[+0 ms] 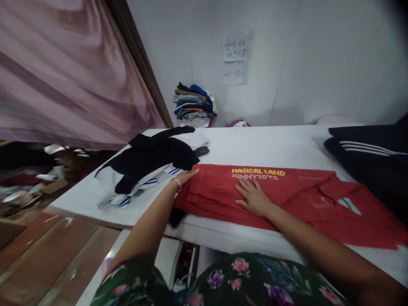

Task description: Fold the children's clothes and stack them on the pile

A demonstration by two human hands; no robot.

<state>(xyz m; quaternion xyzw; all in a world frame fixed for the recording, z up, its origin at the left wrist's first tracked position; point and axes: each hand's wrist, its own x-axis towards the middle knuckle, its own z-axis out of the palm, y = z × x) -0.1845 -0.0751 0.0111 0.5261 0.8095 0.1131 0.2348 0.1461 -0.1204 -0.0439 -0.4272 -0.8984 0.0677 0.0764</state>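
Note:
A red shirt [216, 187] lies lengthwise on the white table [255, 146], with yellow "MAGICAL LAND" and paler "FUNNYTOYS" lettering near its far edge. Its collar and a white label face right, and the left part looks folded over. My left hand [185, 176], a bracelet at its wrist, rests at the shirt's left end with fingers stretched toward the far corner; the thumb is not clearly visible. Flat on the middle of the shirt, just below the lettering, lies my right hand [254, 199], fingers spread.
Left of the shirt are a crumpled black garment [153, 155] and white clothing with blue stripes [149, 183]. Dark clothes with white stripes [366, 146] occupy the right side. A stack of folded clothes [194, 104] stands behind the table. A pink curtain [70, 72] hangs at left.

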